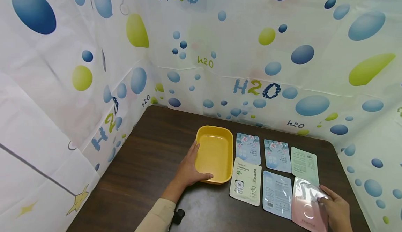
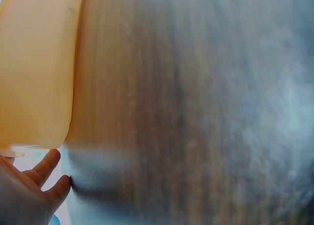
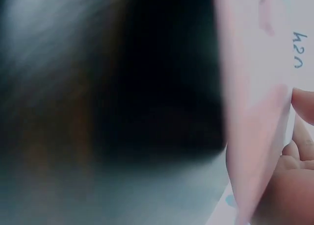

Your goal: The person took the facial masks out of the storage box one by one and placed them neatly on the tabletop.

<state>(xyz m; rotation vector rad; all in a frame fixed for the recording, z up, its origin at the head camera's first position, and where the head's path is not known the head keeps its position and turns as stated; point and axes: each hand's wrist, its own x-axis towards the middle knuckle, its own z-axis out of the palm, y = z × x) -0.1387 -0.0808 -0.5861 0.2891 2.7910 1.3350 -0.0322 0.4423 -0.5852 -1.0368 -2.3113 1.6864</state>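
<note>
My left hand rests against the left side of a yellow plastic tray, fingers extended along its wall and thumb at the near rim. In the left wrist view, fingertips show beside the tray's end. At the far right, my right hand pinches the right edge of a shiny pink packet between thumb and fingers. The right wrist view shows this packet tilted up close to the camera. Its far end overlaps or lies against a pale green packet in the head view.
Between tray and pink packet lie two blue floral packets, a cream packet with a bear drawing and a plain blue packet with a barcode. The dark wooden table is bordered by hanging white printed cloth.
</note>
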